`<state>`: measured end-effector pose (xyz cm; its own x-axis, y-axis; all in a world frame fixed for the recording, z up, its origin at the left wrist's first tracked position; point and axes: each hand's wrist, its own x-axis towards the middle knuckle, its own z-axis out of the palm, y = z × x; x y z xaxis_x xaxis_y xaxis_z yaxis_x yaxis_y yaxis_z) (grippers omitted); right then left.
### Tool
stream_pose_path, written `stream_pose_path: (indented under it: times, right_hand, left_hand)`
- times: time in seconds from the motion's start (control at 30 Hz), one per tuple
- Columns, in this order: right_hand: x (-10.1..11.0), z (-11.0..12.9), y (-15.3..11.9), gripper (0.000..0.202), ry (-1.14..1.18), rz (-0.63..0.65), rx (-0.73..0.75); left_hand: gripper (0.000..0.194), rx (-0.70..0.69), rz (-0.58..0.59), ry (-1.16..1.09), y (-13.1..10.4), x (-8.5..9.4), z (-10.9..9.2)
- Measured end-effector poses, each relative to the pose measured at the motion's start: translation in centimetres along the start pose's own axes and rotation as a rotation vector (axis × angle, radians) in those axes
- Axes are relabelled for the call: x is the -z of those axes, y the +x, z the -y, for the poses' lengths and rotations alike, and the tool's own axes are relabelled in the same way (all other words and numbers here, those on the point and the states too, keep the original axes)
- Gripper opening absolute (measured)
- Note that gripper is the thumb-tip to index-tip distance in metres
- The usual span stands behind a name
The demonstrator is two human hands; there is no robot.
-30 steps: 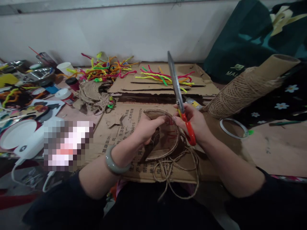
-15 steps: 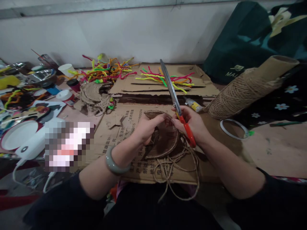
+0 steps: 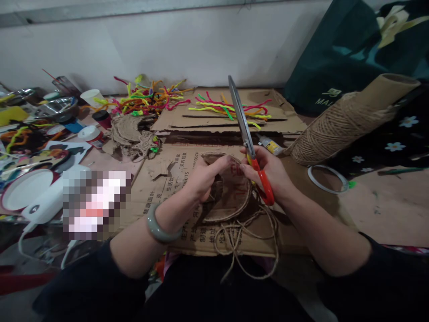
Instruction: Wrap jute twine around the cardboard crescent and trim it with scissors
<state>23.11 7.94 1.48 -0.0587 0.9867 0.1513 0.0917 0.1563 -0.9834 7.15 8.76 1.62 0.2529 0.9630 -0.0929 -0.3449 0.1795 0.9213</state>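
Observation:
A curved cardboard piece (image 3: 231,190) edged with twine lies over the printed cardboard. My left hand (image 3: 208,176) is closed on its left part, thumb stretched along the top edge. My right hand (image 3: 268,172) holds red-handled scissors (image 3: 239,112), blades pointing up and away, and its fingertips are close to the piece's upper right edge. Whether they also pinch the twine is too small to tell. Loose loops of twine (image 3: 234,241) hang below the piece, over the cardboard's front edge.
A large twine roll (image 3: 342,127) leans at the right, near a white ring (image 3: 327,179) and a glue tube (image 3: 271,145). Colourful pipe cleaners (image 3: 231,107) lie behind the hands. A twine star (image 3: 145,145), paint jars and a white device (image 3: 56,192) are at the left.
The scissors have tilted slightly, their tips shifting right and up. My left thumb has moved up a little, and more of the cardboard piece's face shows between the hands.

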Motion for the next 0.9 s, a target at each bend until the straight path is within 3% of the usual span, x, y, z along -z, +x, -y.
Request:
stream_pose_path:
  times: [0.2, 0.27, 0.47, 0.63, 0.77, 0.9]
  right_hand:
    - [0.5, 0.49, 0.29, 0.039, 0.019, -0.084, -0.049]
    - [0.51, 0.56, 0.25, 0.04, 0.043, -0.113, -0.064]
    - [0.3, 0.24, 0.15, 0.047, 0.132, -0.097, -0.111]
    - [0.01, -0.01, 0.16, 0.044, 0.079, 0.001, -0.068]
    - [0.25, 0.1, 0.18, 0.041, 0.021, -0.045, -0.045]
    - [0.68, 0.17, 0.34, 0.04, 0.075, -0.162, -0.056]
  left_hand:
    - [0.014, 0.263, 0.188, 0.166, -0.31, 0.24, -0.11]
    - [0.01, 0.313, 0.202, 0.207, -0.36, 0.33, -0.22]
    - [0.023, 0.157, 0.015, -0.013, 0.22, 0.59, -0.57]
    - [0.022, 0.078, -0.094, -0.028, 0.48, 0.76, -0.51]
    - [0.028, 0.134, -0.062, -0.029, 0.24, 0.59, -0.56]
    - [0.031, 0.263, 0.081, 0.023, 0.0, 0.55, -0.53]
